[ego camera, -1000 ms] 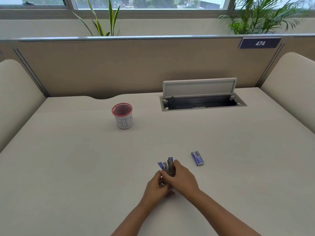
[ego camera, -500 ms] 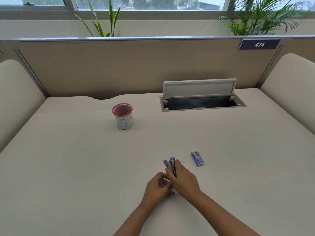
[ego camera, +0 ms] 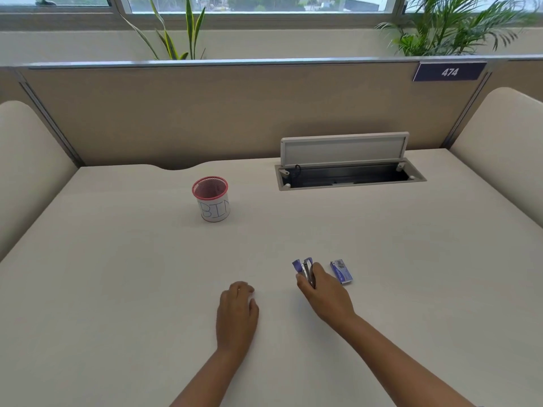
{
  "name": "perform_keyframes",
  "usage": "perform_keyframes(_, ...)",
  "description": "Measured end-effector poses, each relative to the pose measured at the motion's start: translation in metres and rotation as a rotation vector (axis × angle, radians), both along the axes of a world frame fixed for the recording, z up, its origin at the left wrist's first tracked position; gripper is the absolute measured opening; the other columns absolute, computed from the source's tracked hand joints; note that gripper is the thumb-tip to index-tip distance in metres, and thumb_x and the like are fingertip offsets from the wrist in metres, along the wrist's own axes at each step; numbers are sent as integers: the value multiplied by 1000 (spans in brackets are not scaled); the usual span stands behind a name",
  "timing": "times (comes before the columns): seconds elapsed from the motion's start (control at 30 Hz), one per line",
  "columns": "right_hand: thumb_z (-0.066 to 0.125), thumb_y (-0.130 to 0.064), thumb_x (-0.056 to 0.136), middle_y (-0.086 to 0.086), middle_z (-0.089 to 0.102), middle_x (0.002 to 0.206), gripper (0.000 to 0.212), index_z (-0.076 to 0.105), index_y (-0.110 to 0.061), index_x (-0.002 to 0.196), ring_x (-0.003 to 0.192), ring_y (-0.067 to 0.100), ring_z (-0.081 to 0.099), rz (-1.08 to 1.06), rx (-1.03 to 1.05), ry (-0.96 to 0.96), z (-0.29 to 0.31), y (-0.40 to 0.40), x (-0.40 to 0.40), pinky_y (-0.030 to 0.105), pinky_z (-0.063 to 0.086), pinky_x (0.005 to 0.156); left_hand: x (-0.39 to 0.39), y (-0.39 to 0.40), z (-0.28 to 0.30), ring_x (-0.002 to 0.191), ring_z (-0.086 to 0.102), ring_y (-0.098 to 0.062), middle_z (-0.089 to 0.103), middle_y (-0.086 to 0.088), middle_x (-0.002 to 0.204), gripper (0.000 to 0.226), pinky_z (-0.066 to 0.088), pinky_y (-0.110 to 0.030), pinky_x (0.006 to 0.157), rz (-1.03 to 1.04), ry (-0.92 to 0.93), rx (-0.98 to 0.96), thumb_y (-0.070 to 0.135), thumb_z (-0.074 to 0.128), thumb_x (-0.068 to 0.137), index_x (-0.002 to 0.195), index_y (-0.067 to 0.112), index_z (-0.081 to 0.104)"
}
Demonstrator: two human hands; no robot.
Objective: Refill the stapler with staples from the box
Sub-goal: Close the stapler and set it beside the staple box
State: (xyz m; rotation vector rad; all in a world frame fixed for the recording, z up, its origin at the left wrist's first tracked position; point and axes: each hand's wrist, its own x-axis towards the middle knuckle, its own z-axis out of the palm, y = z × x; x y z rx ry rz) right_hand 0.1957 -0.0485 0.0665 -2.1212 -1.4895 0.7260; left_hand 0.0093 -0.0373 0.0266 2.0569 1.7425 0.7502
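- Head view: right hand (ego camera: 324, 293) grips the blue stapler (ego camera: 305, 270), which looks hinged open, its long axis pointing away from the person.
- Staple box (ego camera: 341, 271) lies flat on the desk (ego camera: 117, 289), just right of that hand, long axis angled away and slightly left.
- Left hand (ego camera: 237, 311) rests palm-down, loosely curled, holding nothing, well apart from the box.
- Right hand is nearer but occupied; I'd judge the left must cross over for the box.
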Motion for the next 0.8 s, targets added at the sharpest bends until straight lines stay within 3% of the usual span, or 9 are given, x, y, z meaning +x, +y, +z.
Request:
perform_keyframes(0.17, 39, -49, 88, -7, 42, 59, 33, 37, -18, 75, 51, 10, 41, -7, 6, 24, -2, 1, -3, 28, 32, 51, 3, 0, 0, 85, 56, -29, 64, -6, 102, 20, 46, -35, 68, -11, 86, 5, -1, 59, 76, 94, 7, 63)
perform_keyframes(0.4, 40, -49, 87, -7, 42, 58, 32, 36, -20, 74, 51, 9, 40, -11, 8, 19, -5, 1, -2, 26, 31, 49, 5, 1, -3, 113, 53, -26, 61, -4, 121, 31, 41, -37, 88, 30, 163, -35, 6, 56, 81, 111, 10, 62)
perform_keyframes(0.8, 40, -48, 88, -8, 41, 58, 32, 39, -18, 77, 50, 9, 40, -30, 14, 51, -6, 0, -2, 25, 31, 49, 5, 0, -3, 115, 53, -27, 61, -5, 122, 31, 42, -40, 89, 30, 162, -50, 6, 57, 81, 111, 10, 62)
